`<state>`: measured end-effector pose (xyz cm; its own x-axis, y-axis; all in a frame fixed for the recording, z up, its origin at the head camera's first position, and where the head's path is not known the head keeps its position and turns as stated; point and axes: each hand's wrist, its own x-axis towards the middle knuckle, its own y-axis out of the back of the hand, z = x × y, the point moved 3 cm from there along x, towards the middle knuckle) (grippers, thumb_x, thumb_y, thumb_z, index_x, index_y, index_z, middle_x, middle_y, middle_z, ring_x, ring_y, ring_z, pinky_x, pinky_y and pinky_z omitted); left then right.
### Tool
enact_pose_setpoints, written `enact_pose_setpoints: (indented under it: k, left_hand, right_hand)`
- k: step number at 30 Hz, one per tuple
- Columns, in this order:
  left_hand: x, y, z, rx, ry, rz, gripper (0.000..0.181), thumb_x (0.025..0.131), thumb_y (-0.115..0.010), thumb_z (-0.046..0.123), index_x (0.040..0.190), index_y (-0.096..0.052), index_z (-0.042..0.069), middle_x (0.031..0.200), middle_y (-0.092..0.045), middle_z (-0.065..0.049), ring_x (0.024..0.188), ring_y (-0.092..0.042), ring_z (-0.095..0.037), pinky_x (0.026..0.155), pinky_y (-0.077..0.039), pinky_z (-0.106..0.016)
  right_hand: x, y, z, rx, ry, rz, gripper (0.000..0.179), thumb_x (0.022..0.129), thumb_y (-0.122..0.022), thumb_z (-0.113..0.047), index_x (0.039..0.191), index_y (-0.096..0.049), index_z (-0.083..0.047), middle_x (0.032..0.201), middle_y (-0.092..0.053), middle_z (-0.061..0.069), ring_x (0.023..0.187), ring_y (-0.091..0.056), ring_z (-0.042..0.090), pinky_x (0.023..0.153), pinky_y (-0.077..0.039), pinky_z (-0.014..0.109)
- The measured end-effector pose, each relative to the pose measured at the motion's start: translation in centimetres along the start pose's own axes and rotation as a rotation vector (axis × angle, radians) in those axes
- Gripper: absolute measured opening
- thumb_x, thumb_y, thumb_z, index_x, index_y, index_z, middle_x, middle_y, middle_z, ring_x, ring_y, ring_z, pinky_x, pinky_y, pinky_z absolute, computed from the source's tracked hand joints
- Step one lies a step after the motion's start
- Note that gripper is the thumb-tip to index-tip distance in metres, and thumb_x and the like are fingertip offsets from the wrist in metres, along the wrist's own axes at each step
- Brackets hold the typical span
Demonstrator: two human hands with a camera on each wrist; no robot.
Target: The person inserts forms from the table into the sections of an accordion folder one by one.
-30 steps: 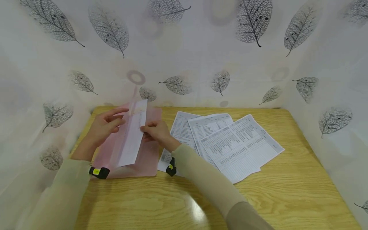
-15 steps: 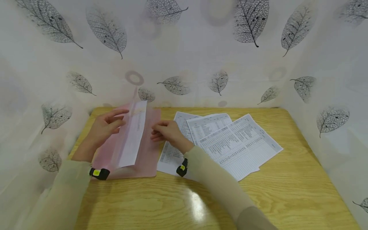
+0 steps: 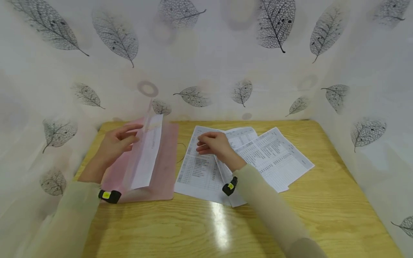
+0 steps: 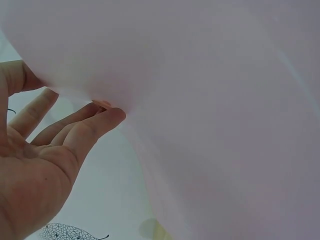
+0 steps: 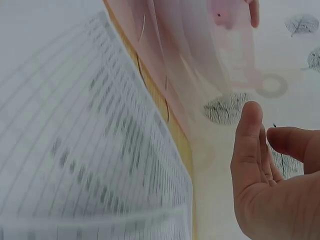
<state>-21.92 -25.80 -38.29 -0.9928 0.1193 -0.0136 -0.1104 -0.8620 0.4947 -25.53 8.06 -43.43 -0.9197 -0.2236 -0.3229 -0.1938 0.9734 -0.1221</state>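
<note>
A pink translucent folder lies at the left of the table with its cover raised. My left hand holds the cover's edge; in the left wrist view the fingertips meet that edge, partly hidden by the pink film. Inside the folder a white sheet leans up at a slant. My right hand hovers over the loose printed sheets, fingers loosely bent and holding nothing. Those sheets overlap: a left one, a middle one and a right one. The right wrist view shows a gap between thumb and fingers.
The wooden table ends at the back against a white cloth printed with leaves, which also hangs at both sides. A thin dark curved line shows between the folder and the left sheet.
My right hand has let go of the white sheet in the folder and moved right, over the loose printed sheets. The left hand still holds the raised cover.
</note>
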Motion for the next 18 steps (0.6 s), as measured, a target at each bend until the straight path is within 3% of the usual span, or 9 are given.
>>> enact_pose_setpoints:
  k: [5,13,18]
  left_hand:
    - [0.0,0.0,0.0,0.014,0.007,-0.004,0.046,0.107,-0.059,0.025,0.152,-0.057,0.014,0.158,-0.051,-0.018,0.113,-0.056,0.013,0.080,-0.055,-0.017]
    - [-0.1,0.3,-0.2,0.029,0.019,0.006,0.046,0.107,-0.059,0.025,0.151,-0.057,0.013,0.158,-0.051,-0.019,0.110,-0.056,0.013,0.079,-0.055,-0.017]
    - [0.0,0.3,-0.4,0.028,0.016,0.005,0.046,0.107,-0.060,0.025,0.151,-0.057,0.014,0.158,-0.051,-0.019,0.112,-0.055,0.013,0.079,-0.055,-0.017]
  right_hand:
    - [-1.3,3.9,-0.3,-0.013,-0.014,0.060,0.032,0.104,-0.065,-0.012,0.129,-0.065,0.007,0.086,-0.073,0.005,0.069,-0.075,0.015,0.069,-0.064,0.031]
    - [-3.4,10.0,-0.6,-0.004,-0.002,0.117,0.045,0.106,-0.063,-0.017,0.141,-0.055,0.010,0.088,-0.074,0.001,0.074,-0.076,0.012,0.075,-0.064,0.029]
    - [-4.7,13.8,-0.5,-0.001,0.003,0.163,0.041,0.106,-0.063,-0.018,0.137,-0.056,0.008,0.088,-0.075,-0.001,0.076,-0.077,0.012,0.076,-0.064,0.028]
